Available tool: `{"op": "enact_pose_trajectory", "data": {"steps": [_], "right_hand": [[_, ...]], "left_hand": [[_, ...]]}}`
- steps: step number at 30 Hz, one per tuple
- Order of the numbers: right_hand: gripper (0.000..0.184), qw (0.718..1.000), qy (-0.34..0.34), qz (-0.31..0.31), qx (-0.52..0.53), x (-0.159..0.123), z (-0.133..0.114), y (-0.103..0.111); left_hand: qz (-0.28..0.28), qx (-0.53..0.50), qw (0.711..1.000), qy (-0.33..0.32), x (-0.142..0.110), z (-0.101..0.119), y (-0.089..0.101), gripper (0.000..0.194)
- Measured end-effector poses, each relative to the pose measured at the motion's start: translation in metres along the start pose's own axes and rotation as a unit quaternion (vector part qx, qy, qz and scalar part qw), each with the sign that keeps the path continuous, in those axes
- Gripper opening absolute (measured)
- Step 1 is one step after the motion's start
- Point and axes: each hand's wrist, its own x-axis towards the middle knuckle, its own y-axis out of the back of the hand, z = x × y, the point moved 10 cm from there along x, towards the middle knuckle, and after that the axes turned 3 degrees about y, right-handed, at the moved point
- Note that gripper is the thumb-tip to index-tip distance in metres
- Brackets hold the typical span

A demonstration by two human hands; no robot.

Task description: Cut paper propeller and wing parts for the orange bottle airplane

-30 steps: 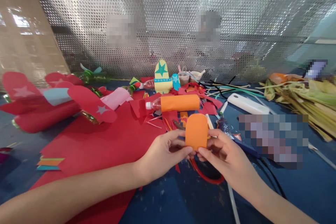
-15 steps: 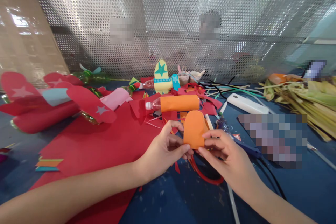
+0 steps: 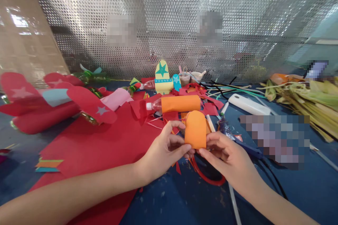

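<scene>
An orange paper piece (image 3: 195, 130), rounded at the top and seemingly layered or folded, is held up over the table in both hands. My left hand (image 3: 169, 149) pinches its lower left corner between thumb and fingers. On the other side, my right hand (image 3: 227, 154) grips the lower right edge. Just behind it lies a plastic bottle wrapped in orange paper (image 3: 181, 103), its white cap pointing left. Red scissor handles (image 3: 211, 180) show below the paper, partly hidden by my right hand.
Red paper (image 3: 105, 144) covers the left of the blue table. Red-winged bottle planes (image 3: 44, 112) stand at the far left. A yellow paper-covered bottle (image 3: 163, 82) sits behind scraps. To the right are a white bar (image 3: 248, 104), a glue gun (image 3: 246, 147) and dried husks (image 3: 314, 102).
The orange paper has tilted slightly and its layers have shifted apart a little at the top. Both hands keep nearly the same place and hold.
</scene>
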Motion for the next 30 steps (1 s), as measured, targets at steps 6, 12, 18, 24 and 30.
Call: {"op": "enact_pose_trajectory", "data": {"steps": [6,12,18,24,30], "right_hand": [[0.007,0.999,0.036,-0.004,0.012,0.000,-0.008,-0.001],[0.007,0.999,0.021,-0.028,0.037,0.000,-0.007,-0.008],[0.005,0.997,0.025,-0.023,0.071,-0.004,-0.009,-0.008],[0.006,0.985,0.032,-0.034,0.169,-0.003,-0.014,-0.005],[0.018,0.961,-0.069,-0.047,0.264,-0.003,0.004,-0.011]], "left_hand": [[-0.033,-0.032,0.999,-0.027,-0.002,0.004,-0.006,0.044],[-0.021,0.005,0.999,-0.025,-0.002,0.000,-0.005,0.017],[-0.031,0.040,0.995,-0.084,-0.009,0.017,-0.007,0.004],[-0.036,-0.039,0.997,-0.061,-0.008,0.019,-0.007,0.004],[-0.056,-0.135,0.989,-0.012,-0.004,0.013,-0.009,0.011]]}}
